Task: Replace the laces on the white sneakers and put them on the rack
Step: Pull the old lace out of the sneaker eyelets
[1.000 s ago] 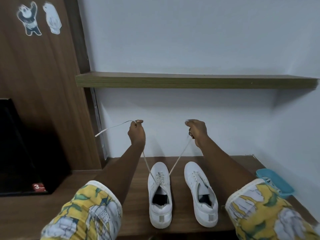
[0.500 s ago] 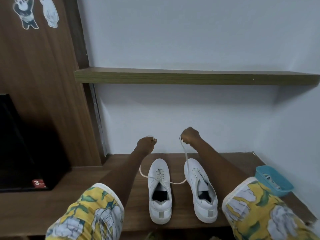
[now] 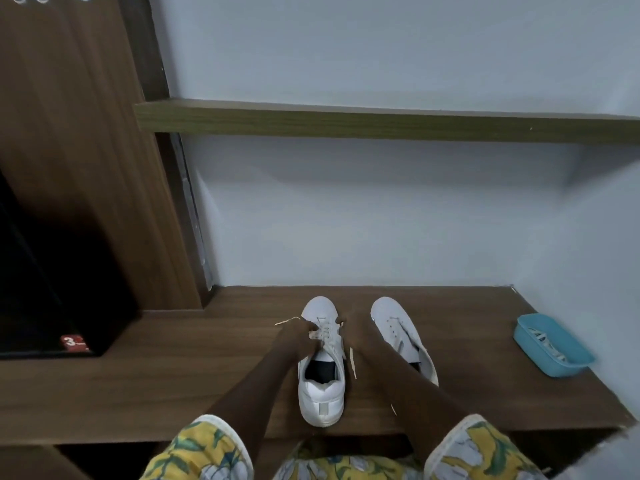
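Note:
Two white sneakers stand side by side on the wooden counter (image 3: 173,382), toes toward the wall. On the left sneaker (image 3: 322,386) a cream lace (image 3: 352,362) runs through the eyelets. My left hand (image 3: 299,336) is down at the eyelets and pinches the lace, whose end sticks out to the left. My right hand (image 3: 349,325) is at the shoe's right side, fingers curled at the lace; a loose end hangs below it. My right forearm partly covers the right sneaker (image 3: 398,330).
A blue plastic tray (image 3: 554,344) with pale laces in it sits at the counter's right end. A wooden shelf (image 3: 381,123) runs along the wall above. A tall wooden panel and a dark opening stand at the left.
Both hands came down from chest height, where they pulled the lace ends taut, to the left sneaker's eyelets. The lace went slack. The camera tilted downward.

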The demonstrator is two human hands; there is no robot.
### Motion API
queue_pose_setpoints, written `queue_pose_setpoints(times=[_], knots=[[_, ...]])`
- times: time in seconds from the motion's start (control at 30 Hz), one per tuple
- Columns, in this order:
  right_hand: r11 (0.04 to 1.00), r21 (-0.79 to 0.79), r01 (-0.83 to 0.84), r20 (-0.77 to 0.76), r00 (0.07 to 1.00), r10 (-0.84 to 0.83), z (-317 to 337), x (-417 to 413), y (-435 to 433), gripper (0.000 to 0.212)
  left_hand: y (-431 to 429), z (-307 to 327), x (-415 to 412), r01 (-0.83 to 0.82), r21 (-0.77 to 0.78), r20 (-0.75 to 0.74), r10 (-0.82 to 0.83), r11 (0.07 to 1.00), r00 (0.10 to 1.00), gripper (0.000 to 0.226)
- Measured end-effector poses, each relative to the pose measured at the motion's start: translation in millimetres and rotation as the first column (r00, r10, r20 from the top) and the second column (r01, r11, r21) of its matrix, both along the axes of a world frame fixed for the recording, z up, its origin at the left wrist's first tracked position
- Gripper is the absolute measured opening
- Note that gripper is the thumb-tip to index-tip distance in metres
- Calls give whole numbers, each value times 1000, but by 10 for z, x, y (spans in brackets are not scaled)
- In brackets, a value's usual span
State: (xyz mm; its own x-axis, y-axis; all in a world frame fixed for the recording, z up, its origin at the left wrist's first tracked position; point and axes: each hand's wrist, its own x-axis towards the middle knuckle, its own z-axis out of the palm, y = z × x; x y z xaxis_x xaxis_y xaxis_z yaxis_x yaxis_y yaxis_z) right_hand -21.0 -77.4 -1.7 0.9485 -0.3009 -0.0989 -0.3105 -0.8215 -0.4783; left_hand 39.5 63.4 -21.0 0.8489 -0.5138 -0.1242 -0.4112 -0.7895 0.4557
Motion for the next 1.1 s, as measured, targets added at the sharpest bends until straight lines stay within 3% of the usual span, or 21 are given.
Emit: queue_pose_setpoints(times=[0.13,0.27,0.53,0.7,0.8,0.87,1.0,1.1], knots=[[989,-8,-147,-12,989,147,-91,-54,191,24,-10,-116,-77,75,44,47,-77,996,996,30],[995,-24,-101,26,995,101,-188,-54,303,23,9,-170,-125,28,69,99,-34,997,994,31],[996,-86,-33,141,989,45,-256,-104,411,26,17,-185,-151,-217,-30,-69,215,976,974,29],[991,-118,57,183,983,-35,-314,-102,461,23,13,-160,-117,-245,-72,-159,231,967,960,22],[975,-220,35,170,986,3,-308,-63,484,22,45,-172,-109,-278,-116,-200,252,953,947,16],[957,-289,5,165,985,44,-302,-25,497,23,48,-191,-131,-286,-125,-209,256,950,944,25],[927,-369,-64,115,987,114,-300,18,498,26,-6,-222,-228,-261,-130,-167,238,957,957,21],[927,-362,-95,73,989,130,-315,27,470,24,-32,-281,-295,-207,-90,16,209,974,978,29]])
